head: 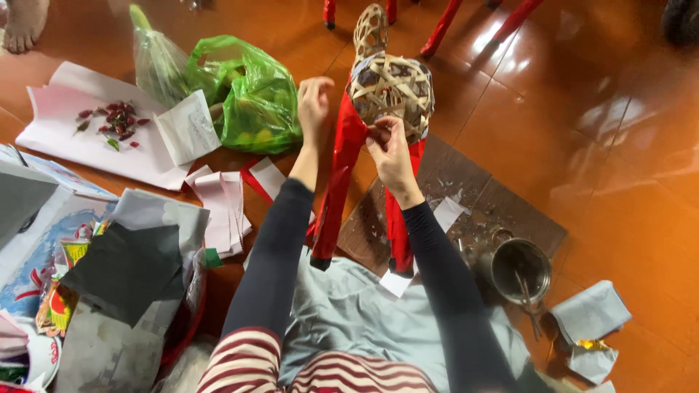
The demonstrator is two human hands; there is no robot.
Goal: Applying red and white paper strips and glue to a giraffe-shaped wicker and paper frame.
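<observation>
Right hand point(391, 149) is pinching red paper point(348, 156) onto the woven bamboo frame point(389, 87) standing on the floor; left hand point(313, 102) is gripping the paper's far edge. Covering step, I'm guessing; next needs smoothing it flat.

Glossy orange-brown floor tiles point(619, 145) reflect bright light at the far right, with red furniture legs point(444, 29) standing at the far edge.

One head-worn camera looks steeply down, close over the floor point(597, 145) ahead.
</observation>
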